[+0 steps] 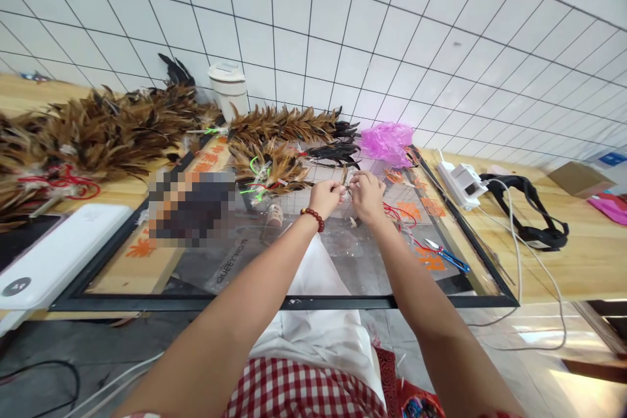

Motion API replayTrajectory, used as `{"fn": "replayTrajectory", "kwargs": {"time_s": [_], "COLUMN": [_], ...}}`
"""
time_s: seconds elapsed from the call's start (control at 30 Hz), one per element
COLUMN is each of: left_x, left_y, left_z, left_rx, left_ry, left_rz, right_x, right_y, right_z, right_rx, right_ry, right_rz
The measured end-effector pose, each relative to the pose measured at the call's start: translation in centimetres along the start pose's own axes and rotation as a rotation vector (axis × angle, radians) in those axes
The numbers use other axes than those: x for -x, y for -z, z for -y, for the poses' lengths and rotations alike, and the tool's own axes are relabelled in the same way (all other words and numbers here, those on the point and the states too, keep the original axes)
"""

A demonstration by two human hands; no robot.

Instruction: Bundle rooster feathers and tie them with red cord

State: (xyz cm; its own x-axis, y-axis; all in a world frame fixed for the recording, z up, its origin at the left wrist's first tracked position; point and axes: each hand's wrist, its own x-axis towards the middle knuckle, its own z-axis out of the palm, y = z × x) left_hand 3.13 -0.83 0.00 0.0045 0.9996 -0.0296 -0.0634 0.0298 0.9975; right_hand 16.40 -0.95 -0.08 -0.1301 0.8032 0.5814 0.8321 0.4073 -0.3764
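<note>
Above the glass panel, my left hand point(326, 199) and my right hand point(367, 196) meet, fingertips almost touching. My left thumb and finger pinch what looks like a small brown feather point(344, 176), its tip standing up between the hands. The fingers of my right hand are curled and pressed together; what they grip is hidden. Just beyond lie a bunch of brown feathers point(274, 166) with green ties and some black feathers point(336, 153). Red cords point(399, 212) lie to the right of my right hand, with blue-handled thread snips point(448, 256) nearer me.
A black-framed glass panel point(337, 302) covers the table's middle. Large feather piles point(108, 130), a white cup point(228, 88) and a white power bank point(73, 248) are left. A pink plastic bag point(386, 144), power strip point(460, 183) and black strap point(533, 228) are right.
</note>
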Motion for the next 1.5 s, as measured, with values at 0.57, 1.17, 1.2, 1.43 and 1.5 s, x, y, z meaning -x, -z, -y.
{"fn": "replayTrajectory", "kwargs": {"time_s": [0.57, 1.17, 1.2, 1.43, 1.5], "left_x": [1.0, 1.1, 1.2, 1.3, 1.3], "left_y": [0.3, 0.0, 0.0, -0.1, -0.1], "left_z": [-1.9, -1.7, -1.7, -1.8, -1.7], "left_rx": [0.294, 0.341, 0.334, 0.344, 0.355], "left_ry": [0.201, 0.170, 0.171, 0.163, 0.159], "left_rz": [0.102, 0.070, 0.078, 0.095, 0.074], "right_x": [-0.7, -0.5, -0.5, -0.6, -0.7], "right_y": [-0.9, -0.1, 0.0, 1.1, 1.3], "right_z": [-1.2, -4.8, -4.7, -3.0, -2.8], "right_rx": [-0.634, 0.114, 0.141, 0.206, 0.128], "right_ry": [-0.216, -0.266, -0.231, -0.134, -0.191], "right_rz": [-0.117, 0.151, 0.174, 0.157, 0.057]}}
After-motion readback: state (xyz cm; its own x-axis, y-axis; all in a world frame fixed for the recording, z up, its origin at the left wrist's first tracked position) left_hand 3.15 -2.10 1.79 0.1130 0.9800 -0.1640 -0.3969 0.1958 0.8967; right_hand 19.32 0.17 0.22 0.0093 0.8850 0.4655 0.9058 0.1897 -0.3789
